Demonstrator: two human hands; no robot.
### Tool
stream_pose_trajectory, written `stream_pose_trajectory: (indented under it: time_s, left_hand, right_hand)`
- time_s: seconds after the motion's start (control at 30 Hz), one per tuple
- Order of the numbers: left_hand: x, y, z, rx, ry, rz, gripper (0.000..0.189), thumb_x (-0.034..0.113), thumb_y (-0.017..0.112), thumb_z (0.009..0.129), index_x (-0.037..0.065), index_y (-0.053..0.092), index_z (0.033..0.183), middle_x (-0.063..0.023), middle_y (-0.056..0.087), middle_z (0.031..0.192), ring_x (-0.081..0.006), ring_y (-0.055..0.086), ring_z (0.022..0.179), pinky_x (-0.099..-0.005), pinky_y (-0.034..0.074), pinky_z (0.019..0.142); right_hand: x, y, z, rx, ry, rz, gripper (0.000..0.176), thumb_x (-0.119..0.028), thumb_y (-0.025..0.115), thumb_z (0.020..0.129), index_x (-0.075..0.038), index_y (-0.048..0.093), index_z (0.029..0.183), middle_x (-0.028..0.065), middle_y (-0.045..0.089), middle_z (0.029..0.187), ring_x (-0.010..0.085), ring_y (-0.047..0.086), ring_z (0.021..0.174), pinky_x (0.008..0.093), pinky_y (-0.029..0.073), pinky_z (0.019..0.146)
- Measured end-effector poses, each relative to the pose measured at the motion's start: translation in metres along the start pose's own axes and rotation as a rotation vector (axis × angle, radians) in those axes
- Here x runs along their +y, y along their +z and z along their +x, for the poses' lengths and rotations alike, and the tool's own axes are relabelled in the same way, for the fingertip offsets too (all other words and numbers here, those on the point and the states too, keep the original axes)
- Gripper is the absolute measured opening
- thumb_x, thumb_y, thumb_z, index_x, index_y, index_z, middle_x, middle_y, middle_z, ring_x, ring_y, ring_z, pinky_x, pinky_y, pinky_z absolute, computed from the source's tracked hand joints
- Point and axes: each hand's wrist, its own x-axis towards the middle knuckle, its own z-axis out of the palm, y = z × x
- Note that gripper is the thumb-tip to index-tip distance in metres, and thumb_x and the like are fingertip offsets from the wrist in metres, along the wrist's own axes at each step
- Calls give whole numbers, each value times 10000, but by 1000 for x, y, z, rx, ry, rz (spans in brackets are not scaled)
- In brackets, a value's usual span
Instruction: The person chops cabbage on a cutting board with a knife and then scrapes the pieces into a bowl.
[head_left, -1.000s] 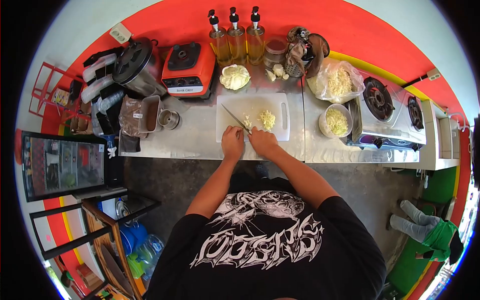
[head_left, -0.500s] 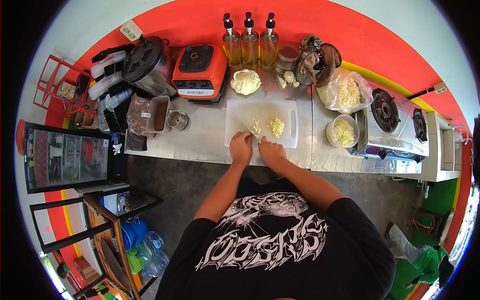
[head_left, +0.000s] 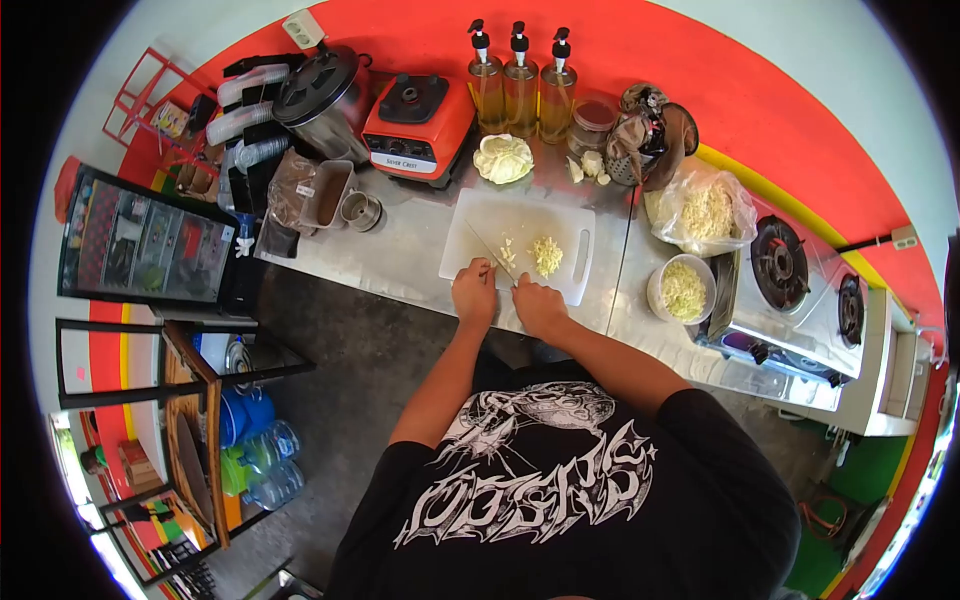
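Note:
A white cutting board [head_left: 480, 215] lies on the steel counter [head_left: 400, 265]. My right hand [head_left: 538, 305] grips the handle of a knife [head_left: 490, 255] whose blade slants up and left across the board. My left hand [head_left: 474, 292] rests at the board's front edge with its fingers curled down just left of the blade; what lies under them is hidden. Small cabbage bits [head_left: 508, 250] sit right of the blade, beside a pile of chopped cabbage [head_left: 546, 255].
A cut cabbage [head_left: 503, 158], a red blender base [head_left: 418, 120] and three pump bottles [head_left: 520, 85] stand behind the board. On the right are a bowl of shredded cabbage [head_left: 683, 290], a bag of shredded cabbage [head_left: 708, 210] and a gas stove [head_left: 790, 270]. Shelves stand at the left.
The view has shifted and tilted, so the counter now slants. Both hands stay at the board's front edge, and the knife blade keeps its slant over the cabbage bits.

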Motion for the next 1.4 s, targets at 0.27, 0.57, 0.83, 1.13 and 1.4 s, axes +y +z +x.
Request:
stream_pose_trajectory:
  time_s: [0.27,0.57,0.83,1.13,1.4]
  left_hand:
    - [11,-8,-7,-49,-62,63,191,60,697,861,58,694,1053,-126,722,994,-314,684,945,-420,538,847]
    - [-1,-9,-19,137,-30,23,159,12,700,833,38,696,991,-111,715,979,-327,669,940,-424,525,850]
    - [6,-8,-16,60,-58,-81,176,6,700,832,27,697,1007,-123,706,970,-301,696,919,-399,541,807]
    - [20,6,-10,-42,42,-72,79,31,706,818,25,728,894,-112,715,951,-311,683,904,-400,536,805]
    - [26,12,-8,-4,64,132,67,80,705,817,80,750,866,-75,716,941,-306,645,971,-421,531,826]
  right_hand:
    - [-1,-45,9,35,-138,-33,416,-369,470,1037,24,593,1096,269,702,985,446,692,936,527,547,830]
    - [45,-13,-26,3,-149,-31,450,-409,467,1024,11,585,1132,297,692,949,477,677,914,554,530,839]
    - [75,-12,-19,187,-90,34,420,-407,490,1018,-8,582,1108,305,685,876,496,672,836,576,535,774]
    - [71,-25,-27,184,-158,-47,384,-406,485,1023,-41,570,1100,268,697,837,463,692,785,555,551,732]
    - [54,-15,-39,133,-215,-250,347,-363,461,1036,-22,523,1058,204,711,751,393,715,688,508,568,648]
